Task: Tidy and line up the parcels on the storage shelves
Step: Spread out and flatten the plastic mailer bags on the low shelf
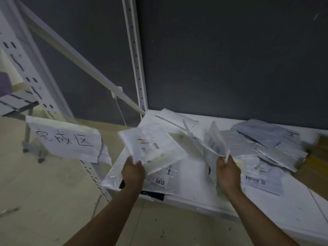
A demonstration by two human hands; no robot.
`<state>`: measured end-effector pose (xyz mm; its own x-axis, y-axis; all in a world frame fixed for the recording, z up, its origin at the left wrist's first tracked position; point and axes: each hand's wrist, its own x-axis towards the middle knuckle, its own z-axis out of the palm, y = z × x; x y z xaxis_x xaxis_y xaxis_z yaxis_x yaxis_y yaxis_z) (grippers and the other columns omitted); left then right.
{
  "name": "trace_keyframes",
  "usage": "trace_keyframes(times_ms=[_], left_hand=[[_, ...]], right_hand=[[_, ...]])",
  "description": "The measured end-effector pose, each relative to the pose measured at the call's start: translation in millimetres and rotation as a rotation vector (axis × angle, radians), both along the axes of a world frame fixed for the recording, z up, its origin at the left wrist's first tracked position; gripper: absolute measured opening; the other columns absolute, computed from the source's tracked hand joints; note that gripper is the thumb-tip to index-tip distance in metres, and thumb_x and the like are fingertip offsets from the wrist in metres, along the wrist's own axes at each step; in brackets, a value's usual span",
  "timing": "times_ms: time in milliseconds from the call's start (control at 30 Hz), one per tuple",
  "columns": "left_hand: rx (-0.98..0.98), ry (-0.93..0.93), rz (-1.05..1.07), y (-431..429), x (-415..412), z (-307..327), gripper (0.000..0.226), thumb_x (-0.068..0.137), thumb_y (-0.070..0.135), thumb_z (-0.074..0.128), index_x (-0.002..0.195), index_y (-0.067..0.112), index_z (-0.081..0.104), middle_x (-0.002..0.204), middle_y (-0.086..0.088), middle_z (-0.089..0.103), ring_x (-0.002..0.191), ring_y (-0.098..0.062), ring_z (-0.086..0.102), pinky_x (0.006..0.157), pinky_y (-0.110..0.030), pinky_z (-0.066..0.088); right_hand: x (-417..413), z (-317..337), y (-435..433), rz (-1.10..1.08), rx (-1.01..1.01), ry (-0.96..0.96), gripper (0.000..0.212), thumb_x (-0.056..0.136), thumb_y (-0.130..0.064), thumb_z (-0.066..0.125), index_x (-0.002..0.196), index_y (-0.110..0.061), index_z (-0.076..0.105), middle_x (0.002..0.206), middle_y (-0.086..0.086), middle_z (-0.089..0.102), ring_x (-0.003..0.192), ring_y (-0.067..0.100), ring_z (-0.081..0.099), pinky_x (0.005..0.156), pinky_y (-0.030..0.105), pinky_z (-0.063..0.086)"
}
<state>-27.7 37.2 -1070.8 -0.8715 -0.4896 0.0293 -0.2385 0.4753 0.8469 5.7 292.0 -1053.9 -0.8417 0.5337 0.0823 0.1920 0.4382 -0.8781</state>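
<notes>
The left hand (pixel 133 170) grips the near corner of a white parcel (pixel 152 148), fingers curled under it and thumb on top. It holds the parcel lifted and tilted over the left end of the shelf (pixel 195 197). The right hand (pixel 229 172) pinches the near edge of a second white parcel (pixel 215 139), which stands almost on edge. Other thin bags seem to be bunched in the same grip, though blur makes that hard to confirm.

Under the left hand lies a flat parcel with a "6813" label (pixel 159 181), which reaches the shelf's front edge and seems to hang slightly over it. To the right, grey parcels (pixel 266 139) overlap in a loose fan, with brown boxes (pixel 317 148) beyond them.

Each parcel is held by one corner or edge of slick film, so either could slip from the fingers and fall to the floor. If the lifted parcel brushes the labelled one on the way down, it could drag it off the front edge. Setting the upright parcel down too close to the grey fan could push those parcels further out of line.
</notes>
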Motion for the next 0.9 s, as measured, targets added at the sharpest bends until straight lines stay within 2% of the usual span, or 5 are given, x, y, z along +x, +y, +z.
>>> trace_keyframes(times_ms=[100,267,633,733,900], left_hand=[[-0.126,0.037,-0.345,12,2,-5,0.073,0.078,0.068,0.027,0.108,0.010,0.062,0.091,-0.003,0.062,0.080,-0.017,0.061,0.061,-0.013,0.037],[-0.114,-0.104,-0.494,30,1,-12,0.032,0.095,0.031,0.055,0.121,0.012,0.056,0.103,0.003,0.058,0.096,-0.015,0.056,0.077,-0.021,0.037],[-0.246,-0.270,-0.598,21,-2,-23,0.038,0.099,0.027,0.049,0.134,0.011,0.050,0.133,-0.010,0.057,0.122,-0.026,0.052,0.099,-0.024,0.036],[-0.330,-0.240,-0.575,22,-1,-21,0.042,0.098,0.029,0.050,0.136,0.011,0.047,0.131,-0.010,0.057,0.121,-0.025,0.053,0.094,-0.022,0.037],[-0.556,-0.238,-0.387,11,-4,-21,0.057,0.092,0.043,0.055,0.142,0.019,0.042,0.127,-0.011,0.054,0.117,-0.027,0.050,0.095,-0.037,0.044]], right_hand=[[2,-6,-4,0.191,0.143,-0.014,0.047,0.100,-0.010,0.042,0.146,-0.019,0.040,0.097,0.012,0.062,0.069,0.016,0.053,0.060,0.026,0.036],[10,-33,-7,0.541,0.608,-0.047,0.074,0.093,-0.017,0.058,0.153,-0.035,0.018,0.156,0.015,0.026,0.139,0.032,0.036,0.107,0.045,0.040],[14,-66,-14,0.734,1.048,-0.095,0.088,0.053,-0.028,0.090,0.133,-0.023,0.055,0.138,0.012,0.055,0.123,0.035,0.055,0.092,0.045,0.049],[16,-69,-17,0.742,1.073,-0.149,0.079,0.060,-0.030,0.081,0.133,-0.020,0.051,0.138,0.011,0.055,0.125,0.036,0.054,0.093,0.049,0.049],[22,-75,-18,0.766,1.098,-0.244,0.054,0.099,-0.053,0.021,0.137,-0.025,0.046,0.137,0.005,0.056,0.122,0.032,0.057,0.091,0.049,0.050]])
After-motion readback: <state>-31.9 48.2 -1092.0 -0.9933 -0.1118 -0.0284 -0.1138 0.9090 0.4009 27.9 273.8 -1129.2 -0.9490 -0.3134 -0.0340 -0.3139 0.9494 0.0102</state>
